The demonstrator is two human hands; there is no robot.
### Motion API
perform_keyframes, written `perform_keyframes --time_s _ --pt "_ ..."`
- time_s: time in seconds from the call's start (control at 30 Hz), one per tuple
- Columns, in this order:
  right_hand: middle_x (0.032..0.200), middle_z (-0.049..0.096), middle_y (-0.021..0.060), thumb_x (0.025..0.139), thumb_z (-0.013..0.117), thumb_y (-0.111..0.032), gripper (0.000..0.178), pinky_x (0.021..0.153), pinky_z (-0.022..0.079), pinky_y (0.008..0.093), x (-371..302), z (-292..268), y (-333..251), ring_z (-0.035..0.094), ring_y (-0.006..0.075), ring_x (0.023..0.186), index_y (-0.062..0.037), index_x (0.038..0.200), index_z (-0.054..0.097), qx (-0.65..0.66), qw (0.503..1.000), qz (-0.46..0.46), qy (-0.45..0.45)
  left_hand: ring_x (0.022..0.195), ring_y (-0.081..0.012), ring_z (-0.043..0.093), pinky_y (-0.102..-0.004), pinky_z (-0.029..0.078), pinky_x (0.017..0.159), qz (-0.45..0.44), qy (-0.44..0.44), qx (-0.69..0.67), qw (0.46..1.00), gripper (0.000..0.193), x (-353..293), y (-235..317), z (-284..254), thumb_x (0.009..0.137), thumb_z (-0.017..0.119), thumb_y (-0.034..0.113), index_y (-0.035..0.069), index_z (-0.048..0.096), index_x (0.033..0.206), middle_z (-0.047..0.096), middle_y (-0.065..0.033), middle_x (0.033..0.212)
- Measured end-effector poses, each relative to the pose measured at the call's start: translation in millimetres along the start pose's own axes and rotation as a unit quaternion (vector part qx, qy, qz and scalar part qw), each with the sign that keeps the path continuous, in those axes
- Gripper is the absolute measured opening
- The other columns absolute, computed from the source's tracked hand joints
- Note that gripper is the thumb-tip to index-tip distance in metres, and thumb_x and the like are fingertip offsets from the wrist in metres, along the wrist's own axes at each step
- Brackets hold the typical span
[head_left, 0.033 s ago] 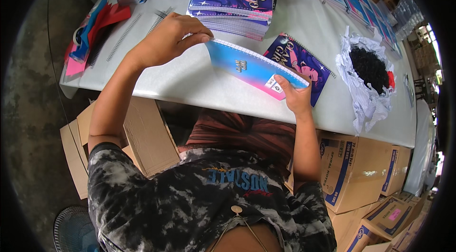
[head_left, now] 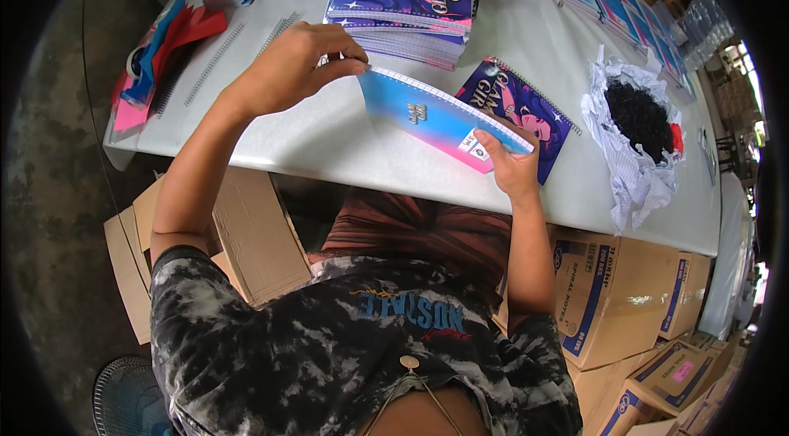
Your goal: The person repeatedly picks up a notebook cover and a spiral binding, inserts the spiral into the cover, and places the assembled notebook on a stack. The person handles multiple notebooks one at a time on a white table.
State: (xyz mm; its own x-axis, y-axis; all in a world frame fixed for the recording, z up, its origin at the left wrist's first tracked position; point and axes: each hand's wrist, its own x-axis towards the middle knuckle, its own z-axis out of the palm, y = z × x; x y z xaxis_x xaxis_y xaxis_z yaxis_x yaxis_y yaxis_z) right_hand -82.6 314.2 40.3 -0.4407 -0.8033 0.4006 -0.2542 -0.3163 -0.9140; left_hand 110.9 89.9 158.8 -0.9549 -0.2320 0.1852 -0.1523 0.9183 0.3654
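Note:
A slim notebook (head_left: 411,111) with a blue and pink cover is held up over the near part of the table, its row of punched holes along the far edge. My right hand (head_left: 516,166) grips its right end, thumb on the cover beside a white label. At the opposite end, my left hand (head_left: 308,66) pinches the corner of the punched edge between thumb and fingers. Whether a wire is also in those fingers is too small to tell. A purple spiral notebook (head_left: 542,119) lies just beyond my right hand, partly covered by the held one.
Loose wire coils (head_left: 215,62) lie left of a stack of purple notebooks (head_left: 403,13) topped by a pen. Tape dispenser (head_left: 140,78) stands at far left. Crumpled white paper (head_left: 604,165) holds a black tangle (head_left: 637,119) on the right. Cardboard boxes (head_left: 616,296) sit below the table.
My left hand has shifted very slightly at the notebook's corner. The notebook and my right hand look the same.

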Motion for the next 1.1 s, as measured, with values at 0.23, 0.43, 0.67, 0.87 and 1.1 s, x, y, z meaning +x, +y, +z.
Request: perform_keyframes --time_s 0.23,0.43,0.67,0.87,1.1 --pt "0.099 0.066 0.0125 0.081 0.058 0.003 0.026 0.076 0.049 0.0247 3.9 9.2 -10.4 0.064 0.0153 0.087 0.0027 0.106 0.061 -0.059 0.995 -0.075 -0.016 0.096 -0.026 0.053 -0.0361 0.039 0.089 0.047 0.054 0.168 0.983 0.024 -2.0 4.4 6.0 0.072 0.07 0.016 0.008 0.06 0.092 0.058 -0.0065 0.098" --pt "0.103 0.064 0.0143 0.075 0.055 0.011 0.034 0.078 0.05 0.027 2.4 13.3 -4.3 0.064 0.0203 0.091 0.0019 0.108 0.061 -0.107 0.985 -0.134 -0.01 0.129 -0.0421 0.023 -0.0531 0.015 0.104 0.062 0.332 0.312 0.888 0.086 -6.6 -8.4 54.4 0.071 0.06 0.058 0.002 0.035 0.132 0.028 -0.0237 0.138" --pt "0.102 0.064 0.0144 0.069 0.056 0.009 0.038 0.074 0.052 0.0286 -9.1 29.4 -14.5 0.065 0.0247 0.087 0.0004 0.106 0.062 -0.168 0.967 -0.185 -0.049 0.131 -0.0497 0.001 -0.0621 -0.009 0.1 0.154 0.446 0.22 0.854 0.092 -30.9 -44.8 105.2 0.076 0.038 0.072 -0.003 0.038 0.13 0.016 -0.026 0.143" --pt "0.099 0.065 0.0159 0.072 0.06 0.004 0.034 0.074 0.053 0.029 -7.1 32.2 -8.8 0.065 0.0259 0.088 0.0 0.106 0.062 -0.16 0.96 -0.227 -0.014 0.131 -0.0425 0.011 -0.0548 0.005 0.105 0.243 0.456 0.296 0.803 0.088 -20.5 -28.1 79.4 0.083 0.029 0.067 -0.007 0.028 0.132 0.026 -0.026 0.136" --pt "0.099 0.065 0.0155 0.072 0.065 -0.002 0.034 0.074 0.053 0.0304 -5.7 38.1 -6.4 0.065 0.0264 0.087 -0.0004 0.106 0.062 -0.146 0.959 -0.242 -0.012 0.133 -0.0448 0.004 -0.0589 -0.006 0.102 0.209 0.373 0.203 0.881 0.101 -46.3 -22.6 128.8 0.078 0.025 0.075 -0.011 0.026 0.131 0.01 -0.0313 0.141"
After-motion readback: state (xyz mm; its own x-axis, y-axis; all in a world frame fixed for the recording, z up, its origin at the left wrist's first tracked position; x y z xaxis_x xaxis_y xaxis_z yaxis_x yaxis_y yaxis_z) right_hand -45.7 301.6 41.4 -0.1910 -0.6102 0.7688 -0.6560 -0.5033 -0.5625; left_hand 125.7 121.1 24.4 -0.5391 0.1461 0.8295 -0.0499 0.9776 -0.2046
